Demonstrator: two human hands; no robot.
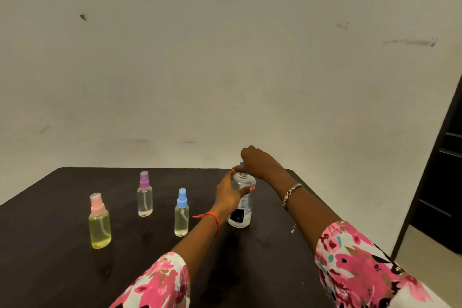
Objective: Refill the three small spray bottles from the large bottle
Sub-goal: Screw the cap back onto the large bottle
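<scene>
So, where is the large bottle [241, 207]?

Upright on the dark table [62, 245], toward its far right part. It is clear, with a dark label low on its side.

And the hands?

The left hand [228, 195] wraps around the bottle's upper body, thumb across the front. The right hand [257, 160] reaches in from above, fingers curled over the blue cap [241, 164] at the neck.

Is the cap loose?

Cannot tell; the hand hides most of it.

What about the small ones?

Three stand upright to the left, each with its spray top on, all apart from one another. The pink-topped bottle [99, 222], nearest the front, holds yellow liquid up to its shoulder. The purple-topped bottle [144, 195] stands farther back and looks nearly clear. The blue-topped bottle [181, 214] is nearest the large bottle, faintly yellowish; its level is hard to read.
</scene>
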